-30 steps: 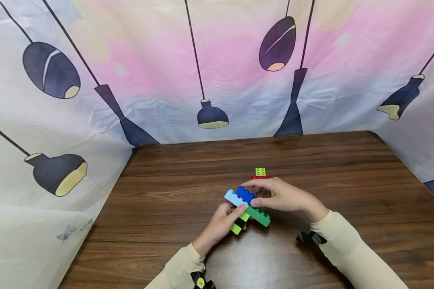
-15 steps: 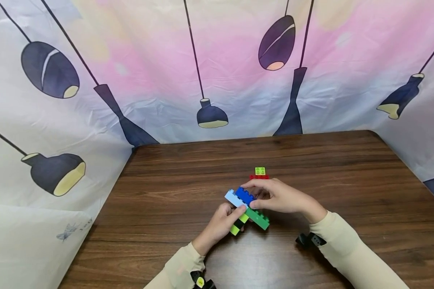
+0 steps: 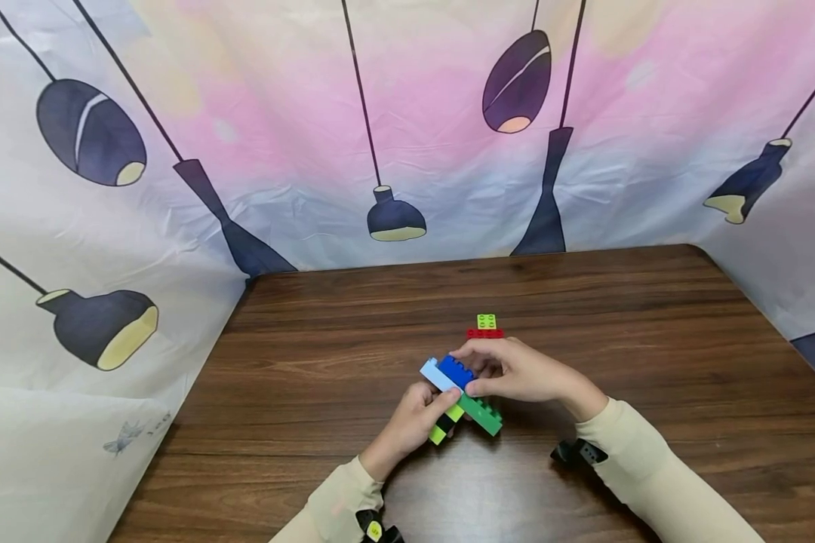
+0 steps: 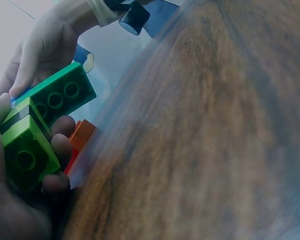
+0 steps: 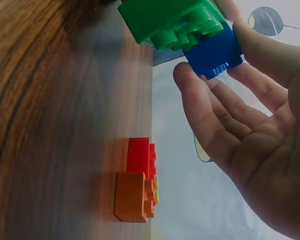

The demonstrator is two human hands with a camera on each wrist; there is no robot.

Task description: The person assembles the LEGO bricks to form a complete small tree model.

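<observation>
My left hand (image 3: 410, 415) grips a joined set of toy building bricks, thumb on top, close over the table. In it are a light blue brick (image 3: 438, 375), a green brick (image 3: 481, 415), and lime bricks (image 4: 27, 155) with a thin black brick (image 3: 446, 424) between them. A dark blue brick (image 3: 456, 372) sits against the light blue and green ones. My right hand (image 3: 539, 371) pinches this dark blue brick between thumb and fingers. Up close in the right wrist view, the dark blue brick (image 5: 215, 52) overlaps the studs of the green brick (image 5: 165, 22).
Beyond my right hand on the wooden table (image 3: 326, 332) stand a red brick (image 3: 485, 333) and a lime brick (image 3: 487, 321). An orange brick (image 5: 130, 197) stands beside the red one in the right wrist view. A lamp-printed cloth (image 3: 299, 136) hangs behind the table.
The joined bricks have tilted slightly, with the green brick's free end now lower and nearer me. Both hands keep their hold on the bricks.
</observation>
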